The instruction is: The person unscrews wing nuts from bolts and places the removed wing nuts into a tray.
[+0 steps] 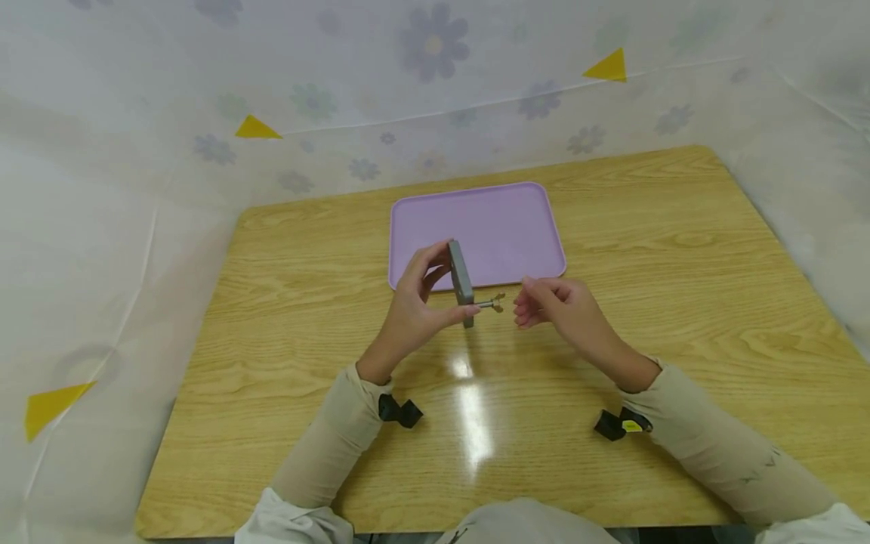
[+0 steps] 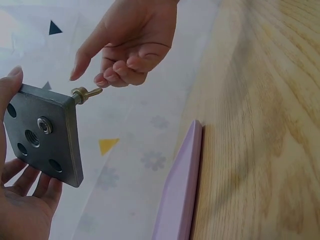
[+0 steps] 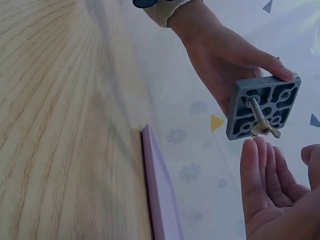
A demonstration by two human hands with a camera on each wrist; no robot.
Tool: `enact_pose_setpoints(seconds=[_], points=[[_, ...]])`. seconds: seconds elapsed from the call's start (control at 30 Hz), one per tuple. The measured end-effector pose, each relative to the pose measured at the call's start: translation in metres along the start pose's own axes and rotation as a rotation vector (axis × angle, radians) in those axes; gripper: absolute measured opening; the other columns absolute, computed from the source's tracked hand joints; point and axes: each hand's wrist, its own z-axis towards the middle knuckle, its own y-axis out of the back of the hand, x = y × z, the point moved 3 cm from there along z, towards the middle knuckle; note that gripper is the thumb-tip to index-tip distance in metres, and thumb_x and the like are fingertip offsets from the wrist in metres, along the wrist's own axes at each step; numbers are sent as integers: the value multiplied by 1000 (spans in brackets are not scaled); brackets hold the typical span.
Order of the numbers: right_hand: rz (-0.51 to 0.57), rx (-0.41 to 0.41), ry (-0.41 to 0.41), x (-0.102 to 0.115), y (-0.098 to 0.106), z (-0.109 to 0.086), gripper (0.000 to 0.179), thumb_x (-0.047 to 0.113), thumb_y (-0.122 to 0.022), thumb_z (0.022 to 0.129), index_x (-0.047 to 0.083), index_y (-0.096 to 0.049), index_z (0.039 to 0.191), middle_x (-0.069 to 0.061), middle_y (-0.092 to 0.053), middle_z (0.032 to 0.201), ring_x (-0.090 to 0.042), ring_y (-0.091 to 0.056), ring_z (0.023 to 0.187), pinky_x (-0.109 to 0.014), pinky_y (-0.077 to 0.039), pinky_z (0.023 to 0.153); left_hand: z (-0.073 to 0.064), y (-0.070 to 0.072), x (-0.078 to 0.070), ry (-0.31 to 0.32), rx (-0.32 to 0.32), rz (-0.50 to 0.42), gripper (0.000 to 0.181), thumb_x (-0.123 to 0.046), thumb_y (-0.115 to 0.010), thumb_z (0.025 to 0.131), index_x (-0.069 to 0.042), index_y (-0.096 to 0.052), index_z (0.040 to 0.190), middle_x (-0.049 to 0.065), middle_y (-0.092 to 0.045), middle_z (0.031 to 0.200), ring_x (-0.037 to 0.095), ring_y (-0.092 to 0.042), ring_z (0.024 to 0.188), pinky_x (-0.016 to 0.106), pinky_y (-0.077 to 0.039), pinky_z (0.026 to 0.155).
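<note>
My left hand [image 1: 414,304] holds a grey square plate [image 1: 460,273] upright by its edges, thumb on one side and fingers on the other. One face of the plate is flat with several round holes, as the left wrist view shows; the other is ribbed. A socket-head bolt [image 2: 45,125] passes through one hole, and its threaded shank [image 3: 255,108] sticks out of the ribbed face. A brass wing nut [image 3: 265,129] sits near the shank's end. Close beside it is my right hand [image 1: 569,311], fingers loosely bent and holding nothing; any fingertip contact with the nut is unclear.
A purple tray [image 1: 489,219] lies on the wood-grain table [image 1: 306,317] behind the hands. White flowered sheeting [image 1: 353,68] with yellow triangles surrounds the table's back and sides. Black wrist devices [image 1: 399,412] sit on both forearms.
</note>
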Motion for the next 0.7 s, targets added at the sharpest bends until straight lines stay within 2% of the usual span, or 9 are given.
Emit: enact_pose_setpoints(seconds=[0.17,0.27,0.43,0.57,0.7], points=[[46,103,-215,-1,-5,-1,70,49,-42,96,-18,-59,95,-24,-64,83,-33,-66,72,-53,-53,70,1,-2,0,-16,8,1,82,0,-80,70,12,-32,135,24,-39,128,30,-42,116,46,-37,103],[69,134,-281,-2,-9,-1,75,53,-41,95,-20,-57,100,-24,-65,87,-34,-66,75,-53,-52,73,1,-3,1,-25,11,-3,82,-4,-80,71,12,-31,135,24,-39,128,31,-42,116,47,-37,103],[120,119,-273,-3,-13,2,69,47,-47,95,-21,-55,105,-30,-63,93,-38,-65,79,-51,-53,74,0,-3,0,-23,8,-7,82,-5,-80,71,12,-31,136,24,-38,128,32,-42,116,47,-36,103],[157,111,-222,-4,-14,4,53,32,-53,96,-19,-55,107,-31,-62,95,-30,-67,81,-47,-54,76,0,-3,0,-16,9,-10,82,-4,-80,71,10,-32,136,24,-38,128,33,-41,117,47,-36,103],[165,120,-164,-6,-15,5,36,20,-58,94,-13,-60,108,-23,-64,95,-24,-66,84,-42,-54,79,0,-3,-1,-8,12,-2,82,1,-79,71,11,-31,136,23,-38,129,32,-41,117,46,-36,103]])
